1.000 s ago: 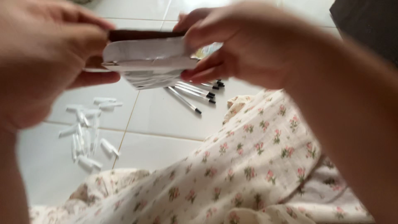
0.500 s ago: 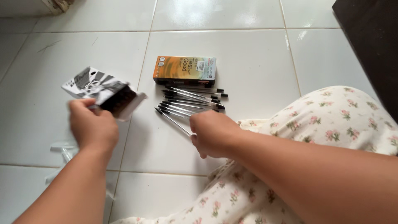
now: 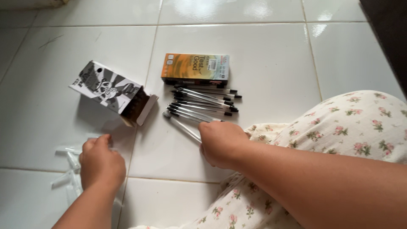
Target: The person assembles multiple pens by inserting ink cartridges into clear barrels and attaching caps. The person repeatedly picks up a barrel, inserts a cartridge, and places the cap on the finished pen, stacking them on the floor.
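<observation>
Nearest you, your left hand [image 3: 101, 163] rested palm down on the floor [image 3: 263, 55] over the scatter of clear pen caps [image 3: 68, 169]. Its fingers were curled under, so I could not tell whether that grip had closed on a cap or merely lay on top of them. The caps were pale against the white tile and partly covered by your hand and forearm; how many there were was hard to make out. One nudged by your wrist could have skidded away on the glossy floor and gone unnoticed.

Your right hand [image 3: 220, 142] sat at the near end of the closest pen [image 3: 183, 126] in the row, fingers tucked down over its tip. The hand hid the contact, so whether that grip had pinched the barrel or only touched it, I could not tell. The pens [image 3: 203, 101] lay side by side, touching; dragging one out sideways could have rolled its neighbours out of line.

Left of the pens, the black-and-white box [image 3: 108, 90] lay tilted with its flap open; its inside was dark and unreadable. Farthest, the orange box [image 3: 196, 68] lay flat just behind the pens. Your floral skirt [image 3: 339, 127] covered the floor on the right.
</observation>
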